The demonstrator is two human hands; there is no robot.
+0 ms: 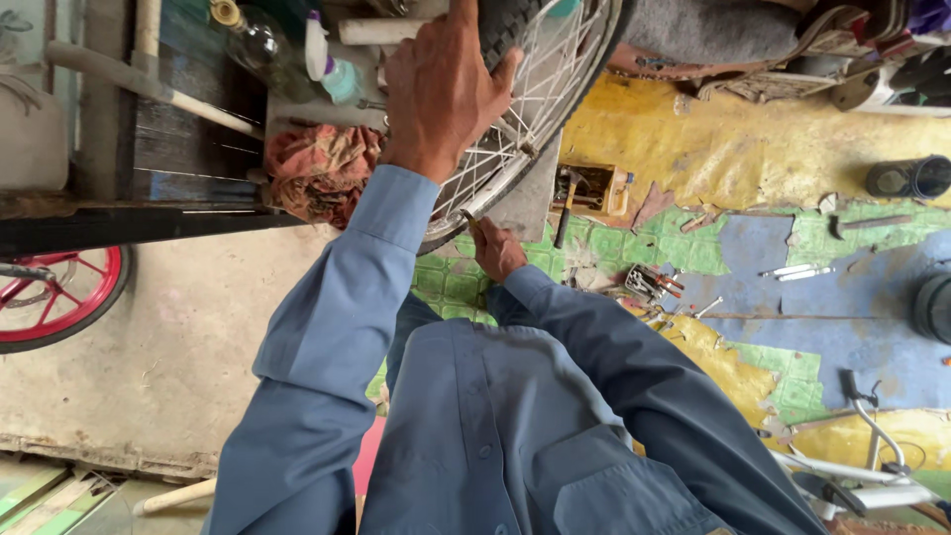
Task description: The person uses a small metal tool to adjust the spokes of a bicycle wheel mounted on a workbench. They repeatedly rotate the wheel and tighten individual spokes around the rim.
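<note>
Closest to the camera, a person in a blue button-up shirt (495, 436) looks down along both sleeves; the right hand (495, 250) sits just beyond the chest, fingers curled shut around a small slim tool (470, 220) whose tip points at the rim of a bicycle wheel (535, 99); what kind of tool it is cannot be told; farther up, the left hand (441, 89) is raised with the arm stretched out, fingers bent and gripping the black tyre of that spoked wheel, thumb spread to the side; the wheel hangs upright between the hands and a dark wooden bench (149, 198); a crumpled reddish rag (317, 168) lies on the bench just beside the wheel, with a spray bottle (332, 64) and a clear glass bottle (253, 40) behind it; on the patchy yellow, green and blue floor to the right lie a hammer (565, 208) and scattered small tools (654, 282); a red-rimmed wheel (59, 292) shows at the far left.
</note>
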